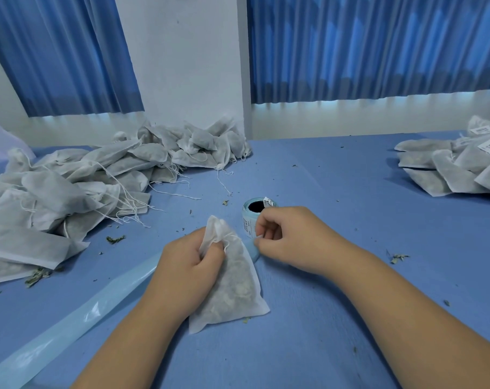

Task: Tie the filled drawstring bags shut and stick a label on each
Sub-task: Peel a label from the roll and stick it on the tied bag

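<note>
While left hand (187,265) grips bag (235,287) (neck bunched), right hand (288,240) pinches drawstring (257,236).

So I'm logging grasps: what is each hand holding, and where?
The left hand grips the filled bag by its gathered neck; the right hand pinches what looks like its drawstring end.

Your body as it shows, itemised.

1. Your left hand (182,265): bare, smooth-backed, with rounded knuckles and short, full fingers.
2. Your right hand (291,240): bare likewise, of matching build, with faint creases at the finger joints.
3. Your left forearm (131,341): bare along all of its visible length, broad nearest you and narrowing evenly to the wrist.
4. Your right forearm (406,313): bare too, with the same taper and a smooth surface.
5. Your nails: too small to tell their trim.
</note>
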The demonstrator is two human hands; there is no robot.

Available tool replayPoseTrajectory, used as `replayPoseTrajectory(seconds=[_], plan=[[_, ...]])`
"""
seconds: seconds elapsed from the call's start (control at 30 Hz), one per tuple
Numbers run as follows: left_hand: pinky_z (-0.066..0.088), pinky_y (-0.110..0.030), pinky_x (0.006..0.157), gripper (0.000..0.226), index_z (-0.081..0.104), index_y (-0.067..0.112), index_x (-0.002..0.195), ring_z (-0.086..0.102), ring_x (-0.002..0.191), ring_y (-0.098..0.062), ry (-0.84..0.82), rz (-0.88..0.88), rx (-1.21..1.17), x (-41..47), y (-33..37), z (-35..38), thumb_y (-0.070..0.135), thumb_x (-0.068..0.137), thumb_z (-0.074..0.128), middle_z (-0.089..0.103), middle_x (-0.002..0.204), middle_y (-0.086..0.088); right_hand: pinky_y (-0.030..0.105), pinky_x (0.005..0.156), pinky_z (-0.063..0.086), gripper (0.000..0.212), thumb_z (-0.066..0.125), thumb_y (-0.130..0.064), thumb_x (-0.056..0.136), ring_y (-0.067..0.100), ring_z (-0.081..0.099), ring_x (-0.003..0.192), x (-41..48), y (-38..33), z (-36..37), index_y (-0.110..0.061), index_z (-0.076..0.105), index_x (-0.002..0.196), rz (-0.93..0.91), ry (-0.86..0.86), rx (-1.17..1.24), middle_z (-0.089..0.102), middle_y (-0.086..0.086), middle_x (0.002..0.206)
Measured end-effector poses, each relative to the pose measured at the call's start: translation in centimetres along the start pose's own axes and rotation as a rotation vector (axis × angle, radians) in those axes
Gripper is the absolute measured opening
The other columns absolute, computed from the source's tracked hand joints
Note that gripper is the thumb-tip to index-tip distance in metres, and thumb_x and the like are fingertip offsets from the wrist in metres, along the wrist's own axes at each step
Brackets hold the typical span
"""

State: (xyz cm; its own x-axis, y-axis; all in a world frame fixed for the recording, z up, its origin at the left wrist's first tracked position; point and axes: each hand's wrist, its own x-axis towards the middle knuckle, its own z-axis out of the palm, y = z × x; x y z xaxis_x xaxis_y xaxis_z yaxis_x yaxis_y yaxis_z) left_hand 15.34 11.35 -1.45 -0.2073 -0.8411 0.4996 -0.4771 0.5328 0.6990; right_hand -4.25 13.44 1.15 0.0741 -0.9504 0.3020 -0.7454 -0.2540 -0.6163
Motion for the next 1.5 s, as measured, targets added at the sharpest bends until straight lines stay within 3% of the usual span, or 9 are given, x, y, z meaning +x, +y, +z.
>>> replayPoseTrajectory(seconds=[0.2, 0.4, 0.53, 0.67, 0.77, 1.03, 1.37, 1.43, 1.5], plan=[[0.034, -0.016, 0.051, 0.041, 0.034, 0.018, 0.058, 0.038, 0.048, -0.004, -0.001, 0.018, 0.031, 0.04, -0.23, 0.10, 0.017, 0.093, 0.056, 0.040, 0.050, 0.013, 0.013, 0.053, 0.041, 0.017, 0.063, -0.013, 0.077, -0.001, 0.048, 0.053, 0.06, 0.00, 0.14, -0.026, 0.057, 0.068, 0.039, 0.013, 0.054, 0.055, -0.013, 0.062], [0.034, -0.014, 0.052, 0.033, 0.038, 0.021, 0.065, 0.039, 0.050, -0.004, -0.042, 0.049, 0.026, 0.08, -0.25, 0.13, 0.017, 0.093, 0.055, 0.041, 0.052, 0.014, 0.015, 0.050, 0.040, 0.013, 0.062, -0.011, 0.075, 0.000, 0.045, 0.049, 0.04, -0.12, 0.32, -0.022, 0.058, 0.069, 0.079, 0.020, 0.108, 0.053, -0.013, 0.060], [0.032, -0.014, 0.049, 0.027, 0.036, 0.023, 0.061, 0.036, 0.048, -0.003, -0.067, 0.059, 0.003, -0.09, 0.19, 0.00, 0.032, 0.084, 0.049, 0.037, 0.050, 0.015, 0.015, 0.049, 0.040, 0.014, 0.061, -0.011, 0.074, 0.000, 0.045, 0.049, 0.00, -0.25, 0.34, -0.023, 0.057, 0.067, 0.076, 0.009, 0.092, 0.053, -0.013, 0.059], [0.033, -0.015, 0.051, 0.034, 0.036, 0.027, 0.058, 0.038, 0.050, -0.004, -0.040, 0.059, 0.011, -0.15, 0.33, -0.10, 0.029, 0.088, 0.052, 0.040, 0.051, 0.015, 0.015, 0.051, 0.041, 0.016, 0.062, -0.011, 0.074, 0.000, 0.047, 0.050, -0.06, -0.19, 0.10, -0.025, 0.059, 0.066, 0.074, -0.011, 0.098, 0.053, -0.015, 0.057], [0.033, -0.015, 0.052, 0.043, 0.034, 0.020, 0.059, 0.040, 0.054, -0.004, -0.014, 0.057, 0.018, -0.09, 0.18, -0.09, 0.016, 0.094, 0.057, 0.043, 0.056, 0.016, 0.014, 0.052, 0.041, 0.014, 0.064, -0.014, 0.073, -0.001, 0.048, 0.050, -0.03, -0.20, 0.02, -0.026, 0.061, 0.067, 0.072, -0.022, 0.110, 0.056, -0.019, 0.055], [0.033, -0.016, 0.053, 0.036, 0.040, 0.010, 0.063, 0.041, 0.056, -0.005, -0.021, 0.052, 0.029, 0.02, 0.27, -0.03, 0.014, 0.094, 0.057, 0.039, 0.056, 0.011, 0.019, 0.056, 0.046, 0.014, 0.064, -0.012, 0.073, 0.000, 0.049, 0.054, -0.15, -0.32, 0.01, -0.024, 0.062, 0.068, 0.058, -0.021, 0.092, 0.058, -0.015, 0.060], [0.033, -0.018, 0.054, 0.035, 0.040, 0.008, 0.064, 0.040, 0.055, -0.006, -0.037, 0.042, 0.035, 0.05, 0.16, 0.00, 0.017, 0.093, 0.056, 0.042, 0.058, 0.007, 0.009, 0.049, 0.039, 0.016, 0.066, -0.009, 0.074, -0.005, 0.051, 0.049, -0.09, -0.36, -0.25, -0.023, 0.066, 0.068, 0.096, -0.032, 0.127, 0.057, -0.024, 0.053], [0.033, -0.018, 0.054, 0.037, 0.039, 0.011, 0.062, 0.040, 0.054, -0.005, -0.039, 0.038, 0.033, 0.07, 0.08, 0.03, 0.018, 0.093, 0.057, 0.043, 0.057, 0.011, 0.010, 0.051, 0.043, 0.016, 0.067, -0.007, 0.075, -0.005, 0.054, 0.052, -0.13, -0.44, -0.36, -0.023, 0.068, 0.069, 0.114, -0.045, 0.144, 0.062, -0.022, 0.057], [0.034, -0.016, 0.054, 0.038, 0.037, 0.013, 0.061, 0.040, 0.054, -0.004, -0.036, 0.025, 0.023, 0.09, 0.02, 0.10, 0.019, 0.093, 0.057, 0.044, 0.058, 0.015, 0.019, 0.063, 0.052, 0.017, 0.067, -0.007, 0.076, -0.001, 0.061, 0.059, -0.16, -0.46, -0.56, -0.022, 0.069, 0.070, 0.138, -0.068, 0.173, 0.069, -0.015, 0.064]])
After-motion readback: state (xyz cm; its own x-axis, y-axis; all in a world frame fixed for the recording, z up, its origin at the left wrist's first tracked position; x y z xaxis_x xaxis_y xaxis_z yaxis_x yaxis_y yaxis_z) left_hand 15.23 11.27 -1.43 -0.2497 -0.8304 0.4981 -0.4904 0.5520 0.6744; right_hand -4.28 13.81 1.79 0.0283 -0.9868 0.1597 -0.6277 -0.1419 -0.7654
